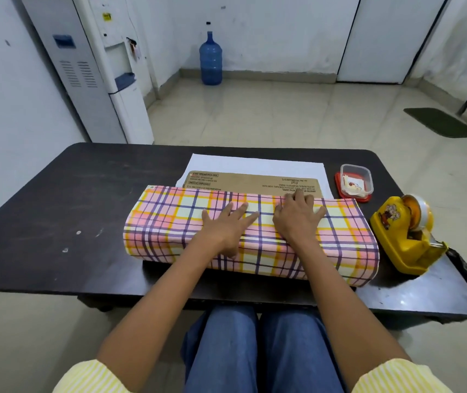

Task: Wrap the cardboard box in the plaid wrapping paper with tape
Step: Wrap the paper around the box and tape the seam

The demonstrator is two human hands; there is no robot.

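Left grip (pixel 228 225): a bare hand, open, palm down, fingers straight and spread, pressing flat on the plaid wrapping paper (pixel 169 222). Right grip (pixel 297 217): likewise open and flat on the paper just beside the left, its fingertips (pixel 293 196) at the paper's far edge.

The paper is folded up over the near side and top of the cardboard box (pixel 255 181), which lies long side toward the person at mid-counter. A strip of bare printed cardboard shows beyond the paper's edge. Past the box, the white underside (pixel 255 164) of the paper lies flat on the dark counter (pixel 56 208).

To the right of the box: a yellow tape dispenser (pixel 405 234) near the paper's right end, and behind it a clear plastic container (pixel 355 180) on a red lid.

On the floor beyond: a white water dispenser (pixel 99 66) and a blue water bottle (pixel 210 59) by the wall
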